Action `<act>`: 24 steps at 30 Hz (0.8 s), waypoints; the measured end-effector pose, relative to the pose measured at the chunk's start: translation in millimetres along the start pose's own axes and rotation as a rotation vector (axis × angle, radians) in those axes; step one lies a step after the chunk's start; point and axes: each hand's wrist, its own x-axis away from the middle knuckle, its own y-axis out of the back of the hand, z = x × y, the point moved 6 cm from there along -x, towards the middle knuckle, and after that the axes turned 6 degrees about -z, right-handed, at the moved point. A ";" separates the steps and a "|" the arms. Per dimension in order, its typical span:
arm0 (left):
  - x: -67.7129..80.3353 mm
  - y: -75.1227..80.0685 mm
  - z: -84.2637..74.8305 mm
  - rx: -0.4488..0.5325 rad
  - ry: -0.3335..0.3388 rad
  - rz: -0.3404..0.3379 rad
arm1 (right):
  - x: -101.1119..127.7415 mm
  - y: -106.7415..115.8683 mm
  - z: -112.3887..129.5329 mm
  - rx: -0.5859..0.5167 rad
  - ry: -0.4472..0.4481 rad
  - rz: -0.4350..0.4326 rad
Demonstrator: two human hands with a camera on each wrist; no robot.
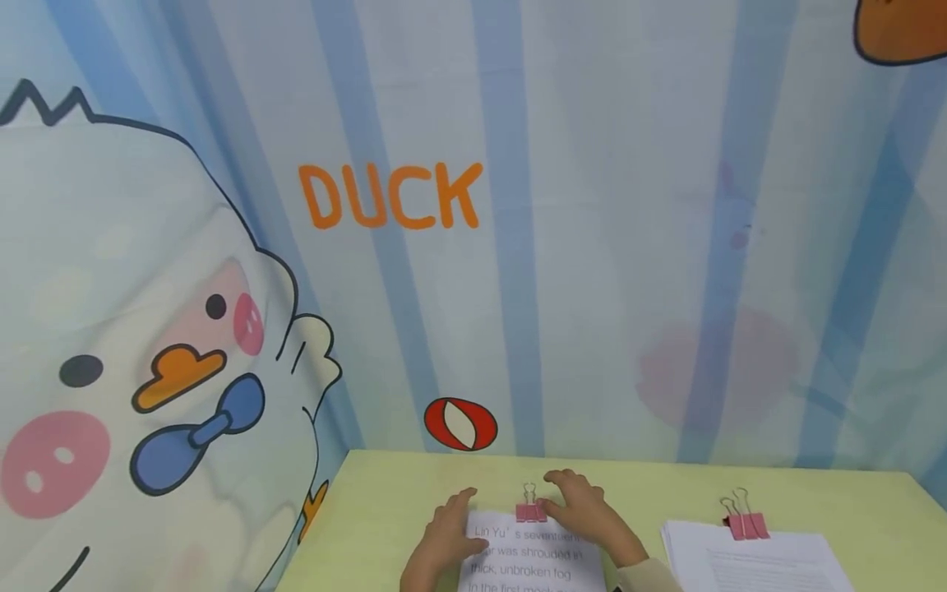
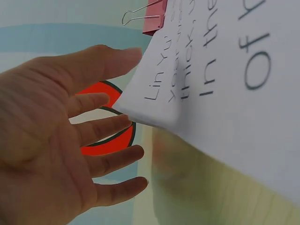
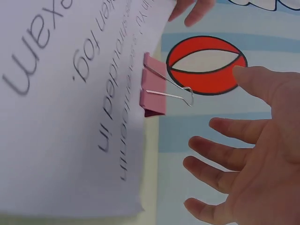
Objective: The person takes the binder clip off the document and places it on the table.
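Observation:
A stack of printed paper lies on the table, its top edge held by a pink binder clip with wire handles up. In the left wrist view, my left hand has its fingers spread beside the paper's top corner; whether it touches the sheet I cannot tell. My right hand is spread beyond the top edge, near the clip, with nothing in its fingers. The head view has the left hand at the left edge of the stack and the right hand at the upper right.
To the right lies another paper stack with its own pink binder clip. The pale yellow table backs onto a striped curtain with cartoon prints.

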 end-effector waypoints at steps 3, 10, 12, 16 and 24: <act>1.9 -9.8 6.1 -0.007 0.070 0.045 | 1.8 -13.5 1.9 -0.017 -0.015 0.053; 6.9 -18.9 -3.2 -0.094 -0.015 0.067 | 0.2 -32.8 7.3 -0.074 -0.002 0.117; 8.3 -19.5 -7.7 -0.128 -0.064 0.065 | -0.6 -36.6 5.6 -0.090 -0.008 0.125; 9.5 -19.4 -12.7 -0.148 -0.078 0.068 | -3.9 -39.9 0.0 -0.152 -0.037 0.138; 7.1 -13.3 -15.3 -0.142 -0.071 0.038 | -20.0 -37.2 -0.4 -0.311 -0.036 0.158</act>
